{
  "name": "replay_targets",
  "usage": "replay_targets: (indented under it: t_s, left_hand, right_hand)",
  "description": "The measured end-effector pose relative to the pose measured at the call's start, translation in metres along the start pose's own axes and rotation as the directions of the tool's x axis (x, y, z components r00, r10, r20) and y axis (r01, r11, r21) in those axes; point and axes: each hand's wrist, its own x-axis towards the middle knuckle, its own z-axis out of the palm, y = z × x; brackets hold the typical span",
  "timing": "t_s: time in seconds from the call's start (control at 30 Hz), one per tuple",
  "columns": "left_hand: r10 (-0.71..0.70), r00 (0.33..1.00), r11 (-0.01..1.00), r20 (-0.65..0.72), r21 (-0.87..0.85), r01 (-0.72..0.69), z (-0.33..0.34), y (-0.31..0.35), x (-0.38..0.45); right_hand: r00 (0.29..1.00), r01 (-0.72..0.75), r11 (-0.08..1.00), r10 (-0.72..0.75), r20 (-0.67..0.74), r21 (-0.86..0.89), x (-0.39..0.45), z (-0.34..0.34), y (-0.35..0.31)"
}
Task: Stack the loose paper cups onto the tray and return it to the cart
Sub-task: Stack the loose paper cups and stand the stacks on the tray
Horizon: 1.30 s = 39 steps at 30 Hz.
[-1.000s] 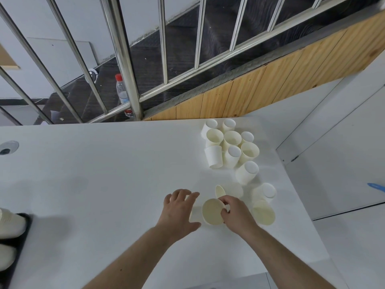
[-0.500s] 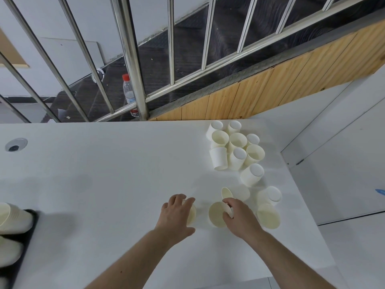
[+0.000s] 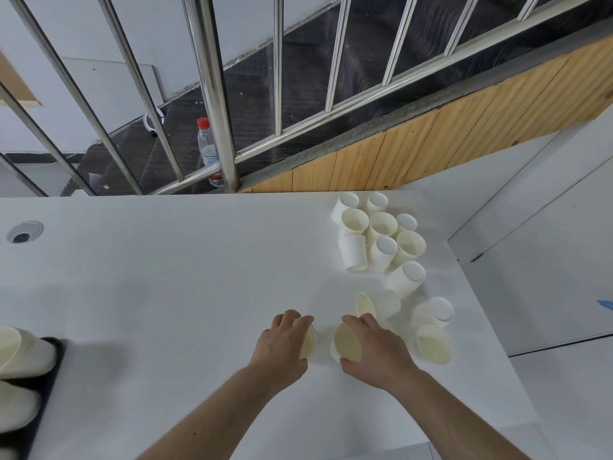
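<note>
Both hands are down on the white table (image 3: pixel 166 277), each on a cup. The right hand (image 3: pixel 374 350) curls around a paper cup (image 3: pixel 346 341) whose open mouth tips toward the camera, fingers over the far rim and thumb at the near side. The left hand (image 3: pixel 282 346) cups over a second cup (image 3: pixel 308 340), of which only a sliver shows past the fingers; they look wrapped around it. The two cups sit just beside each other, not yet nested.

The job in hand looks like sliding one into the other. To do it well, line the base of one with the mouth of the other and keep the pinch light, because thin paper walls will likely buckle under a squeeze.

Just beyond the right hand, another cup (image 3: pixel 374 305) lies on its side, mouth facing left. To the right, an upright cup (image 3: pixel 433 343) shows an empty interior, and an upturned one (image 3: pixel 438 312) stands behind it. Further back sits the main cluster of cups (image 3: pixel 378 237), packed together, some mouth-up and visibly empty, others base-up, one leaning over. Plenty left to gather.

Well off to the left edge, the dark tray (image 3: pixel 49 376) already holds stacked cups (image 3: pixel 20 355) lying on their sides, only partly in view. No cart in sight.

Beyond the table, a clear bottle with a red cap (image 3: pixel 207 151) stands by the steel railing (image 3: pixel 212 94); what is inside I cannot tell.
</note>
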Motion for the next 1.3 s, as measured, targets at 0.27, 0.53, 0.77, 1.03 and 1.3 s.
replay_targets:
  t_s: [0.27, 0.53, 0.77, 1.03, 1.3]
  left_hand:
    - [0.046, 0.996, 0.999, -0.08, -0.018, -0.047, -0.018, -0.023, -0.015]
    - [0.05, 0.991, 0.999, -0.122, -0.013, -0.052, -0.035, -0.055, -0.047]
    - [-0.024, 0.975, 0.999, -0.22, -0.04, 0.015, -0.036, -0.077, -0.101]
    - [-0.154, 0.946, 0.987, -0.285, -0.088, 0.134, -0.035, -0.099, -0.184]
    - [-0.203, 0.914, 0.977, -0.352, -0.136, 0.165, -0.055, -0.158, -0.251]
  right_hand:
    - [0.998, 0.02, 0.999, -0.016, -0.065, 0.048, 0.0, -0.004, -0.034]
    - [0.992, 0.019, 0.997, -0.01, -0.125, 0.071, -0.012, -0.002, -0.075]
    - [0.989, 0.084, 0.996, -0.08, -0.126, 0.023, -0.038, 0.002, -0.109]
    - [0.971, 0.214, 0.977, -0.21, -0.115, 0.023, -0.07, 0.023, -0.162]
    - [0.938, 0.326, 0.945, -0.321, -0.133, 0.015, -0.094, 0.044, -0.251]
